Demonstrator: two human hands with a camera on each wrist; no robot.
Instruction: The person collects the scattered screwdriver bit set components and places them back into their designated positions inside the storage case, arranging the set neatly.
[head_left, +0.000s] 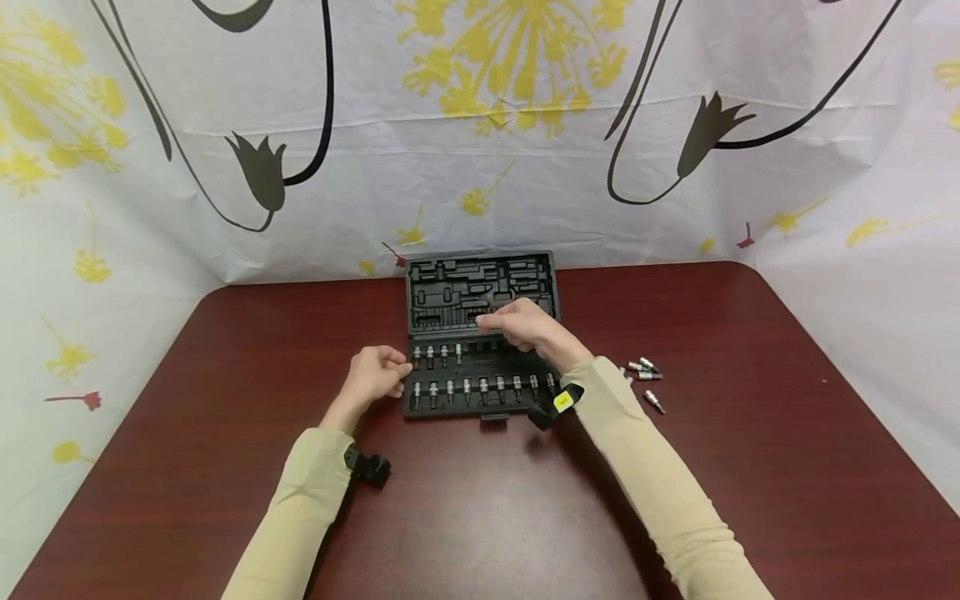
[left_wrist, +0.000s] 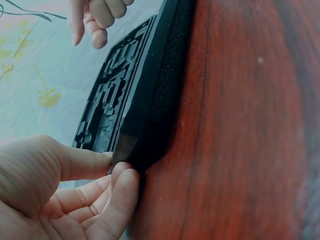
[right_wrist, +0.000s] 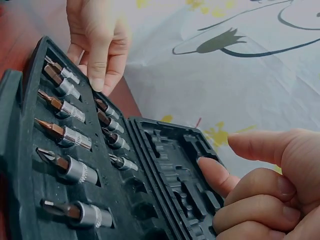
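Note:
A black plastic socket-bit case (head_left: 487, 368) lies unfolded on the table, its lid (head_left: 450, 293) at the back. Silver bit sockets (right_wrist: 82, 170) with coppery and steel tips sit in two rows; the front row runs the full width, while the back row has several at its left end. At the case's left edge, my left hand (head_left: 372, 372) pinches the rim between thumb and fingers. My right hand (head_left: 528, 325) is above the hinge side near the lid, holding nothing. Its thumb and index finger stand apart, the other fingers curled toward the palm.
Several loose bit sockets (head_left: 647, 375) lie on the table right of the case, partly behind my right sleeve (head_left: 645, 458). A latch (head_left: 494, 417) sticks out at the case's front. A white flowered cloth (head_left: 315, 217) hangs behind the dark red table (head_left: 300, 333).

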